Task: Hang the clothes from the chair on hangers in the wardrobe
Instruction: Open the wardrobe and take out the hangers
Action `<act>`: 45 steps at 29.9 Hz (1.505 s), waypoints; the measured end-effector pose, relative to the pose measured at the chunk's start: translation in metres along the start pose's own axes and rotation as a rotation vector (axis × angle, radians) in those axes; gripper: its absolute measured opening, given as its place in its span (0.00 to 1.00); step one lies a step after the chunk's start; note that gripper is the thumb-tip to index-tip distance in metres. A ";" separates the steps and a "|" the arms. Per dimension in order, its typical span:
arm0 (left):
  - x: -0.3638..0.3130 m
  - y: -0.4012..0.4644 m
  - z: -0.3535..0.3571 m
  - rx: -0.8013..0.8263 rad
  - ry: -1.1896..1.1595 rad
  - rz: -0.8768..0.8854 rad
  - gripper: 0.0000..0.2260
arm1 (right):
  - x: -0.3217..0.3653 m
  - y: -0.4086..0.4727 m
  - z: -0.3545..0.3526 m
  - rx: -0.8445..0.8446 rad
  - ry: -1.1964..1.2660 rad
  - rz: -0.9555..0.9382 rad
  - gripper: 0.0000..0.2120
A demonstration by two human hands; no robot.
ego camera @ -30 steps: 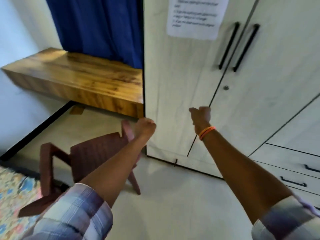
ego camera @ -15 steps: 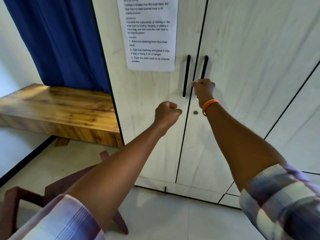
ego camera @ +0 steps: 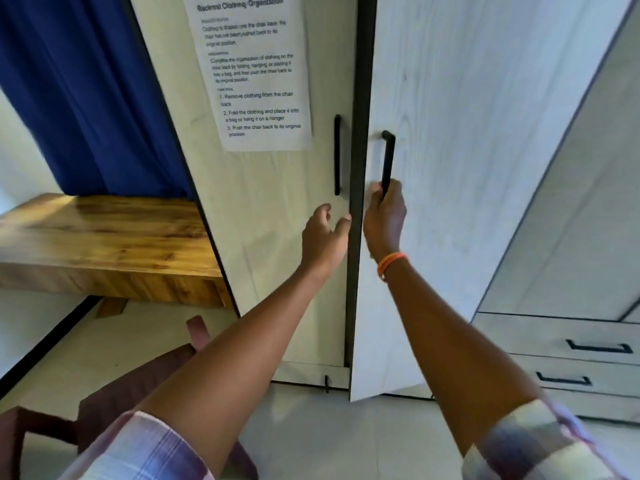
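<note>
— Is it bright here?
— Yes, soft daylight fills the room. The wardrobe door (ego camera: 485, 168) looks pale and washed out.
— Any shadows?
— A faint one behind the door handle (ego camera: 388, 161).
— Is it sharp?
— No. The paper (ego camera: 252, 71) has fuzzy words, and straight lines bend near the edges.

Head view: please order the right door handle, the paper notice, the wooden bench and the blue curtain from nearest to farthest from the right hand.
1. Right door handle, gripped by the right hand.
2. Paper notice, up-left on the left door.
3. Wooden bench and blue curtain, far left: too close to call.
</note>
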State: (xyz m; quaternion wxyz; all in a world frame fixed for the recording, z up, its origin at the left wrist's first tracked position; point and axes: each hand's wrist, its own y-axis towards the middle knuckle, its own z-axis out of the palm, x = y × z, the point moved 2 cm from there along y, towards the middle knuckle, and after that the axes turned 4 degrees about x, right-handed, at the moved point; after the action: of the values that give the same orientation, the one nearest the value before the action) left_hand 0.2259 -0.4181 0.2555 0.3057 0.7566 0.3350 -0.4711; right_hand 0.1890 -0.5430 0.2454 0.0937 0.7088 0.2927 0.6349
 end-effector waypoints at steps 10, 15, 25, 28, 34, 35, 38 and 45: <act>-0.048 -0.077 0.075 0.151 -0.325 0.218 0.09 | 0.031 -0.089 -0.114 -0.275 0.078 0.097 0.07; -0.051 -0.091 0.075 0.489 -0.430 0.159 0.15 | 0.046 -0.129 -0.132 -0.493 -0.167 0.215 0.23; -0.014 -0.066 0.026 0.550 -0.234 0.058 0.08 | 0.051 -0.149 -0.103 -0.422 -0.146 0.151 0.13; 0.005 -0.040 0.006 0.400 -0.209 0.035 0.07 | 0.040 -0.135 -0.086 -0.332 -0.121 0.224 0.11; 0.027 0.030 -0.019 0.190 -0.206 -0.014 0.05 | 0.012 -0.066 -0.025 -0.111 -0.037 0.287 0.08; 0.031 0.043 -0.021 0.144 -0.197 -0.006 0.03 | 0.006 -0.049 -0.011 -0.055 -0.022 0.288 0.08; 0.036 0.084 -0.025 0.033 -0.169 0.033 0.07 | -0.012 0.003 0.031 0.124 0.038 0.283 0.15; 0.018 0.151 -0.003 -0.039 -0.161 0.024 0.14 | -0.044 0.090 0.099 0.340 0.220 0.252 0.19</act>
State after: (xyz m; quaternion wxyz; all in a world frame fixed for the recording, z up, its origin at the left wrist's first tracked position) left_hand 0.3535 -0.5011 0.2619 0.3519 0.7141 0.3092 -0.5202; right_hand 0.3095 -0.6161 0.2361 -0.1394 0.6720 0.3129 0.6566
